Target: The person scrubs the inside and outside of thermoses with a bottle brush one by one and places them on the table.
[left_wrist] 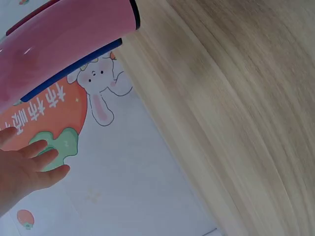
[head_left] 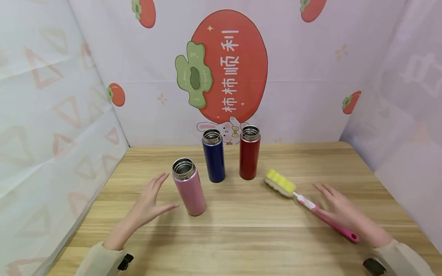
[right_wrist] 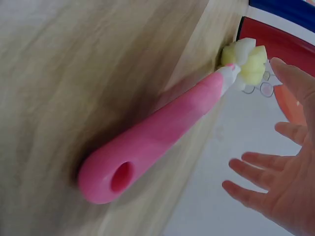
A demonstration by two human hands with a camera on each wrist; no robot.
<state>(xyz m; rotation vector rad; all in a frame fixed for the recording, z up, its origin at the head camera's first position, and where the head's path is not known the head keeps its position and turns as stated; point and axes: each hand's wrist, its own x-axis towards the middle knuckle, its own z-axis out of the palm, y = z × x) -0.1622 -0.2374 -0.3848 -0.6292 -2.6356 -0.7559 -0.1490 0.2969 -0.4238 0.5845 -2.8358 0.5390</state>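
Observation:
A pink bottle [head_left: 190, 189] without a lid stands upright on the table at centre left. My left hand [head_left: 149, 204] is just left of it, thumb and fingers spread apart and holding nothing. In the left wrist view the pink bottle [left_wrist: 64, 46] crosses the upper left corner. Farther right lies a bottle brush [head_left: 308, 203] with a yellow and white sponge head and a pink handle. Over its handle hovers my right hand [head_left: 340, 207], fingers extended and apart from it. The right wrist view shows the brush handle [right_wrist: 157, 128] resting on the wood, beside the spread fingers.
Behind the pink bottle stand a blue bottle [head_left: 215, 161] and a red bottle [head_left: 249, 157], both upright and lidless. The wooden table [head_left: 235, 245] meets a printed cloth backdrop [head_left: 297, 107] at its far edge, with cloth walls on both sides.

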